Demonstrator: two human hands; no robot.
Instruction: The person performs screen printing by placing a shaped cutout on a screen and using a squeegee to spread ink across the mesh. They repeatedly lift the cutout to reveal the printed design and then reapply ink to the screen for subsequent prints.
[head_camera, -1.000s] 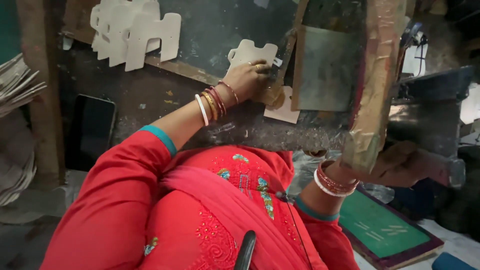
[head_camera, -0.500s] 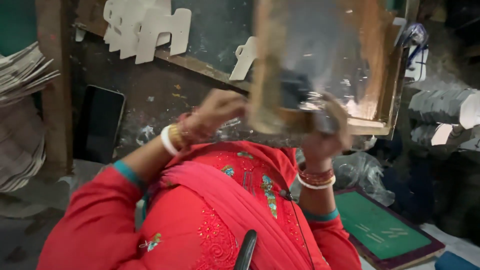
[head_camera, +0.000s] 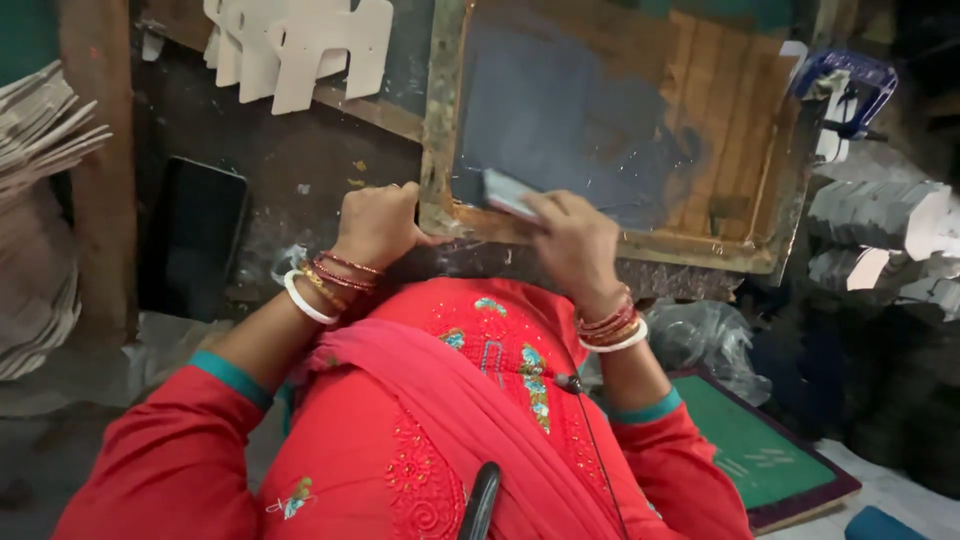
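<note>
Lying flat now, screen frame (head_camera: 610, 130) lowered.

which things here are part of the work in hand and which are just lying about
In hand:
left hand gripping the corner of the wooden-framed printing screen
right hand holding a flat grey squeegee blade on the mesh

Lying about:
white die-cut card shapes
black slab
stacked paper sheets
green board

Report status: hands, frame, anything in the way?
Left hand grips wooden frame corner. Right hand holds a flat scraper on the frame's dark screen. White card cutouts lie apart, nothing blocking.
</note>
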